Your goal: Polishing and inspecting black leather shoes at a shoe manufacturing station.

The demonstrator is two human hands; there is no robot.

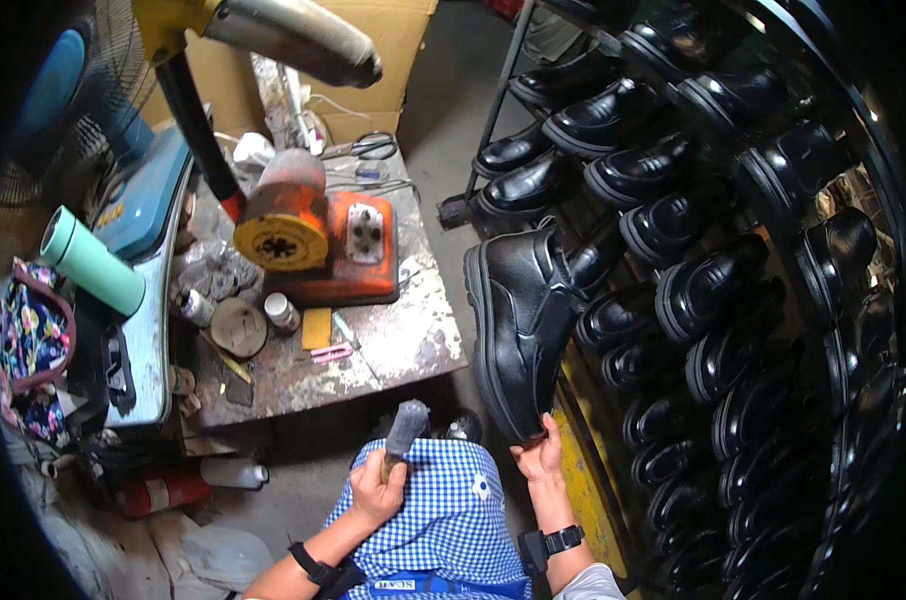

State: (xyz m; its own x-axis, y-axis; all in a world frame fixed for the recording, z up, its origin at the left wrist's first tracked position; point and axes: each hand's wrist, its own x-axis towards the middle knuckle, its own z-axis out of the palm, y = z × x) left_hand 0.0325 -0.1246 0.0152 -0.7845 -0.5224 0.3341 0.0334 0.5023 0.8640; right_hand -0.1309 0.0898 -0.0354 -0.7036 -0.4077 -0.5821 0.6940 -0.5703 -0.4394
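My right hand grips a black leather shoe at its toe end. The shoe stands on end, with its opening upward and its thick sole turned to the left. Closed around the handle of a short brush-like tool is my left hand; the tool's dark grey head points up and I cannot make out its exact kind. Tool and shoe are apart. Below both hands, a blue-and-white checked apron covers my lap.
A worn workbench ahead carries an orange motor machine, small jars and scissors. Racks of black shoes fill the right. At left stand a mint-green flask and a fan; a red cylinder lies below.
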